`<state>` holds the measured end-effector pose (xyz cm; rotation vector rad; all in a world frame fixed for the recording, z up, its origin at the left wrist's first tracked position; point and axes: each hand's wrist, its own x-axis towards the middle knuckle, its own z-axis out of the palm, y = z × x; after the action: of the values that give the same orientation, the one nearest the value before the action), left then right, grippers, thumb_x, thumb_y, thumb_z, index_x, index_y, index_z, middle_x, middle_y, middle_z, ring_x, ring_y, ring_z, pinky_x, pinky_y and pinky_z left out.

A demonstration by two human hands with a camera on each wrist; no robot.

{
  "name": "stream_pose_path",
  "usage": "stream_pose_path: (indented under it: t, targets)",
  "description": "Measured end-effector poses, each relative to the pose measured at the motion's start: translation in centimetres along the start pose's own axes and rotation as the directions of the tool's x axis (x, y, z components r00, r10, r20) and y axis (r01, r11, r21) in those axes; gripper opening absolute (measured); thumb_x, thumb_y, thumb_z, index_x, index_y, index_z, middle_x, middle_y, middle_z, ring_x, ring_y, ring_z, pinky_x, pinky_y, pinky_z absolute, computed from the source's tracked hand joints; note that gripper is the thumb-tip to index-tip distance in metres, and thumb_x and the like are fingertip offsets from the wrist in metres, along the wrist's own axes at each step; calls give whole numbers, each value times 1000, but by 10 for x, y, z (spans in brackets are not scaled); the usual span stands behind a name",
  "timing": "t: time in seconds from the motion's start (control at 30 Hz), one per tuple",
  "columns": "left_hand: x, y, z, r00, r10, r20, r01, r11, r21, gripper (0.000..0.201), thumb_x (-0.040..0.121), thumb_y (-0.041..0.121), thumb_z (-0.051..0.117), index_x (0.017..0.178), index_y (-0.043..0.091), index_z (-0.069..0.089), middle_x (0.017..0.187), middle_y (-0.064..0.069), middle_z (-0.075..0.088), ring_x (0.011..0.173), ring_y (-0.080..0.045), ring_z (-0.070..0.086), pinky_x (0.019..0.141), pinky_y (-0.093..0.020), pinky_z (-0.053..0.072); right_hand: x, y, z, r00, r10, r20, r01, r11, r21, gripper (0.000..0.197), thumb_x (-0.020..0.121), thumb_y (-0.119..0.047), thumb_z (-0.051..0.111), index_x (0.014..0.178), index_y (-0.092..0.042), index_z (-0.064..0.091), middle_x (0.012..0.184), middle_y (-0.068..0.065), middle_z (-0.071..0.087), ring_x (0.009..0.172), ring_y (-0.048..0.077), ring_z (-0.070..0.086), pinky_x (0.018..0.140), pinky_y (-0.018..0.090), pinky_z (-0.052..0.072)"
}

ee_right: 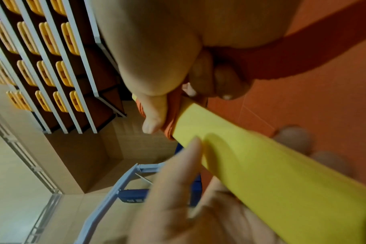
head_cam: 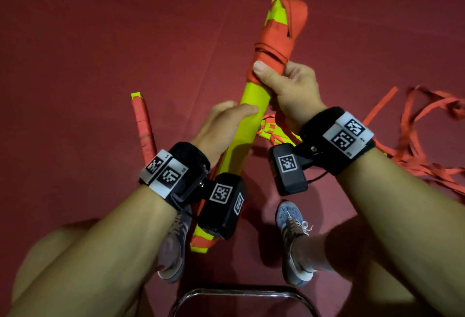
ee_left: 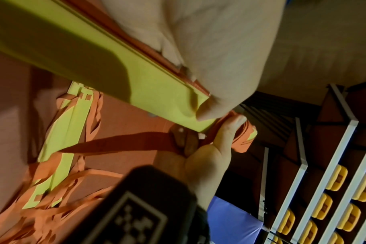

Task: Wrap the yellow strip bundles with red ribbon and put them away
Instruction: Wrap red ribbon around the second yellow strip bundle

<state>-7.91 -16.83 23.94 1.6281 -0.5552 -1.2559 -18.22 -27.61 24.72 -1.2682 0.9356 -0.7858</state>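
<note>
1. Fingers of our left hand first: one lies straight across the yellow face of the bundle. The others pass behind it, so we cannot tell whether they are spread. Further left, a wrapped bundle lies on the floor, well apart from the work.
2. We hold the bundle tilted in the air between our hands, its top end away from us. Ribbon covers the upper part, bar a yellow patch near the top. The middle is bare yellow.
3. We judge the step to be winding downward. Our left hand should only steady and turn the bundle, staying below the lowest turn so it never blocks the ribbon.
4. Our right hand grips the bundle at the lowest turns, thumb flat on them and fingers curled round. The ribbon runs out taut beneath the palm. We should lift that thumb only once a new turn overlaps, or the wrap will likely slacken.
5. Each turn should overlap the one above, leaving no yellow gap.
6. Rightmost, the loose ribbon lies tangled on the floor near spare strips. We should draw it slowly, so that no knot reaches the hand.
</note>
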Motion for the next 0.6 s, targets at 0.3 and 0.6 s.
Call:
stream_pose_path:
  t: [0.3,0.6]
  targets:
    - [-15,-18,9,999,12,35,-16,994,112,31,104,44,52,86,24,68,91,12,69,82,0,62,68,-10,47,10,1,-13,995,101,23,-102,995,20,35,85,-39,77,68,-15,57,54,5,47,41,17,37,40,24,29]
    - [-12,-21,15,998,-56,3,56,998,-42,68,94,56,54,129,-1,65,131,-19,66,126,-36,59,114,-52,39,1,15,-6,989,97,115,-105,992,71,36,96,-25,67,65,-13,54,45,-1,45,35,12,36,39,21,29]
